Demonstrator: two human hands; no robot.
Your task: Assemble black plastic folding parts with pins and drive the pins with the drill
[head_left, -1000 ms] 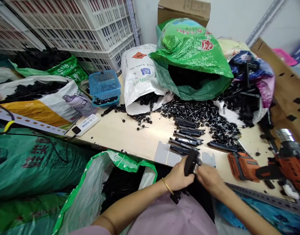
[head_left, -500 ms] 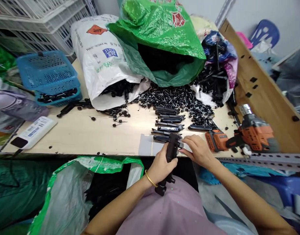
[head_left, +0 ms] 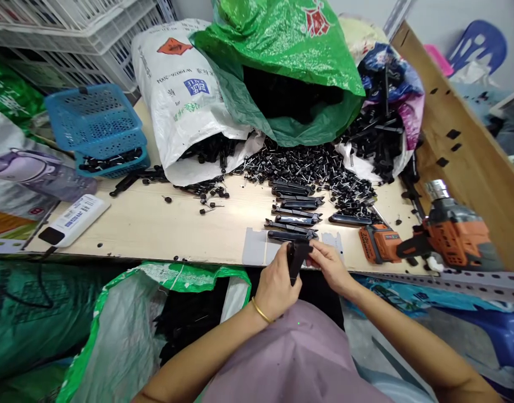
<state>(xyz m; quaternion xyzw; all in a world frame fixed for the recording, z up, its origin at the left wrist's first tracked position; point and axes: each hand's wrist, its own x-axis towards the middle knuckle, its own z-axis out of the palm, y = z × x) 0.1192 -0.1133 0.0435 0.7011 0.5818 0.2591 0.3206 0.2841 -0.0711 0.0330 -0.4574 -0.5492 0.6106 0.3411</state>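
My left hand is wrapped round a long black plastic part, held over my lap at the table's front edge. The thumb and fingers of my right hand are pinched at the upper end of this part; whether a small piece is between them is hidden. Just beyond my hands, several similar black parts lie in a column on the table. Behind them spreads a heap of small black-headed pins with metal shafts. Grey flat patches show on the tabletop near the front edge.
An orange cordless drill lies on the right. White sack, green bag and blue basket stand behind. A bottle and a white device are left. An open bag of black parts hangs below the edge.
The long black part has been tilted, so its end now faces me and its lower length is no longer seen. Both hands stay on it; the view has shifted slightly.
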